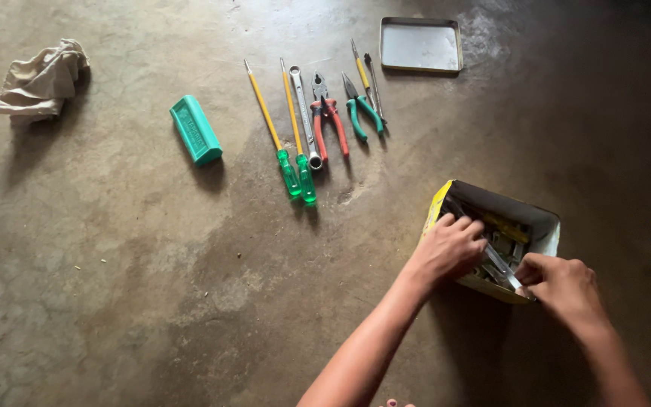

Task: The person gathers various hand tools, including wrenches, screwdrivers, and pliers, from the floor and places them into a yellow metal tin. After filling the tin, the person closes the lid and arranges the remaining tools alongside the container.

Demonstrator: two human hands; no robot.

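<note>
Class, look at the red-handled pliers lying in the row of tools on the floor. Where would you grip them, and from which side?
Probably grip the red-handled pliers by the two red handles, coming from above at the near end. The handles point toward the person and splay slightly, while a spanner lies close on one side.

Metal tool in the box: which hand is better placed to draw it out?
Probably the right hand: it already pinches the metal tool at the rim of the box. The left hand rests over the box's other end, steadying it.
</note>
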